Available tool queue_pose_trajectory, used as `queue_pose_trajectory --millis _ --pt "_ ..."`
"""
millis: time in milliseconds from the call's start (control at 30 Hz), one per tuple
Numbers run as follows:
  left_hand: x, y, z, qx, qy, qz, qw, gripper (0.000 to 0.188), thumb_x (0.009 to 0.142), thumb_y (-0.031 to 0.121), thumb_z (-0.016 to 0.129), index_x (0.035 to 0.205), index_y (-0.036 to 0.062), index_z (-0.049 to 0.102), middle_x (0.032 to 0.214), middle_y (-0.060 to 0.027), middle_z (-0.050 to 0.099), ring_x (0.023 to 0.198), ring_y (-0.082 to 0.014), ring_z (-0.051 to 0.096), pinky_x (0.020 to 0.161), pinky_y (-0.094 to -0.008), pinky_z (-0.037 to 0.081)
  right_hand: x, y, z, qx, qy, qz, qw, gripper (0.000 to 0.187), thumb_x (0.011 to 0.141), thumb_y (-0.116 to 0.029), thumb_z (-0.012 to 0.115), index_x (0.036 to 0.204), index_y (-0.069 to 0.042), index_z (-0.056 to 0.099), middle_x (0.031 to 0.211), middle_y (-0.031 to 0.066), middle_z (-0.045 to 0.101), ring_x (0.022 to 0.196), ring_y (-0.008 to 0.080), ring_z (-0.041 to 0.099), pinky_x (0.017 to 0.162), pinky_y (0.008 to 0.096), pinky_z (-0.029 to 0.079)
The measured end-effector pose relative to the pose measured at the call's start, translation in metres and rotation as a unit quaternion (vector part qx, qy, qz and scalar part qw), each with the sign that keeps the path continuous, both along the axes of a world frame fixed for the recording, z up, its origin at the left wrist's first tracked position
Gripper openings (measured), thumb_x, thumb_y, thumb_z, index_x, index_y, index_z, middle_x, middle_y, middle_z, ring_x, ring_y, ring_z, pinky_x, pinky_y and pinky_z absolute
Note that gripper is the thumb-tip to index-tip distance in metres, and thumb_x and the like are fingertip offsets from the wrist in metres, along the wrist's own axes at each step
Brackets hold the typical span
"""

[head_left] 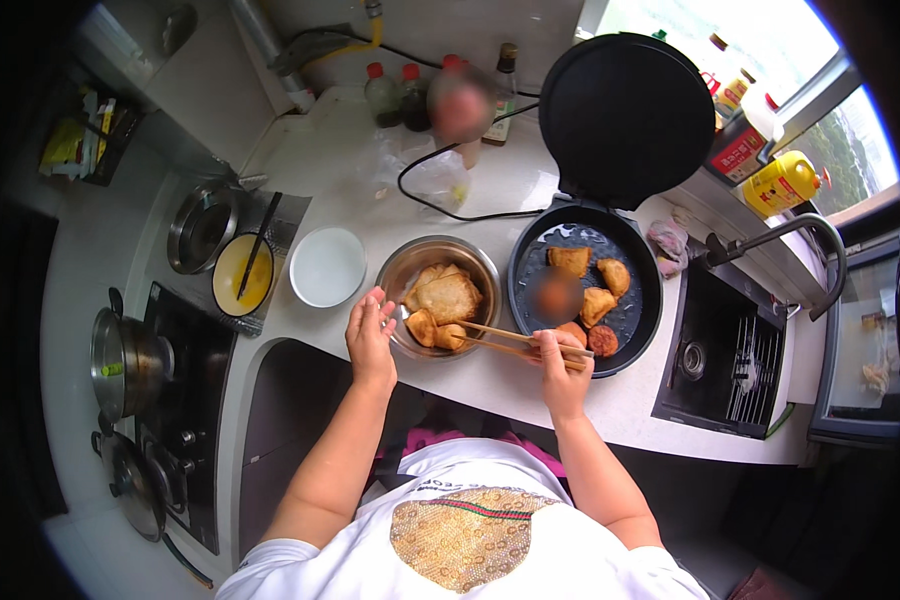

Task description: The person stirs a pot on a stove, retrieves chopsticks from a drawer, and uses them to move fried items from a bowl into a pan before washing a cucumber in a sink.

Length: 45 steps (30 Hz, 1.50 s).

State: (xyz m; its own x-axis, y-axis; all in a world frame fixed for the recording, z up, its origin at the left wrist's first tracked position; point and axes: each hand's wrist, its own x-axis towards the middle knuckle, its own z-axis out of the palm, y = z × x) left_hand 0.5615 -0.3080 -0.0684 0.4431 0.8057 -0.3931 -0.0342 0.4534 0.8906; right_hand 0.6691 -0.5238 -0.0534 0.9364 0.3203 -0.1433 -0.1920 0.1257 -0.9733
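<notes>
My right hand is closed around a pair of wooden chopsticks, which point left. Their tips meet a golden fried piece inside a steel bowl; I cannot tell whether they grip it. A larger browned flat piece lies in the same bowl. At the bowl's left rim my left hand is open, fingers apart; whether it touches the rim is unclear. To the right, a round black electric pan holds several browned pieces and a round reddish slice in oil. Part of the pan is blurred.
The pan's raised lid stands behind it, and a black cable curves across the counter. Left are a white bowl, a bowl of yellow liquid and a stove. A sink lies right.
</notes>
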Motion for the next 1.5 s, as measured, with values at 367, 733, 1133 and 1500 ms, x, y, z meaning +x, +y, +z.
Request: queue_pose_trajectory --millis 367,733,1133,1500 --pt "-0.019 0.004 -0.025 -0.039 0.019 -0.011 0.999 0.04 0.094 0.034 0.046 0.121 0.0033 0.049 0.118 -0.0075 0.051 0.105 -0.0185 0.05 0.09 -0.0343 0.037 -0.017 0.024 -0.008 -0.106 -0.109 0.094 0.984 0.01 0.085 -0.009 0.064 0.088 0.001 0.064 0.076 0.001 0.061 0.066 0.0051 0.05 0.057 0.0186 0.04" --pt "-0.016 0.008 -0.029 -0.036 0.016 -0.027 0.999 0.039 0.094 0.035 0.045 0.115 0.0036 0.053 0.116 -0.0075 0.054 0.103 -0.0183 0.053 0.09 -0.0347 0.038 -0.052 0.027 0.015 -0.122 -0.426 0.19 0.876 0.013 0.075 -0.007 0.071 0.085 -0.003 0.063 0.081 0.0108 0.064 0.067 0.0245 0.063 0.059 0.0292 0.05" --pt "-0.018 0.018 -0.028 -0.04 0.013 -0.004 0.999 0.037 0.094 0.034 0.047 0.114 0.0035 0.053 0.113 -0.0076 0.055 0.1 -0.0179 0.054 0.089 -0.0337 0.039 -0.059 0.046 0.008 -0.083 -0.32 0.098 0.939 0.009 0.08 -0.003 0.065 0.088 0.0 0.063 0.085 0.0135 0.065 0.078 0.024 0.064 0.071 0.0285 0.05" --pt "-0.017 0.02 -0.028 -0.047 0.004 -0.005 0.999 0.035 0.094 0.033 0.047 0.112 0.0039 0.054 0.109 -0.0066 0.057 0.096 -0.0163 0.055 0.085 -0.0313 0.04 -0.052 0.05 -0.014 -0.119 -0.319 0.115 0.933 0.009 0.08 -0.004 0.065 0.088 -0.002 0.065 0.086 0.0126 0.066 0.077 0.0235 0.065 0.068 0.029 0.051"
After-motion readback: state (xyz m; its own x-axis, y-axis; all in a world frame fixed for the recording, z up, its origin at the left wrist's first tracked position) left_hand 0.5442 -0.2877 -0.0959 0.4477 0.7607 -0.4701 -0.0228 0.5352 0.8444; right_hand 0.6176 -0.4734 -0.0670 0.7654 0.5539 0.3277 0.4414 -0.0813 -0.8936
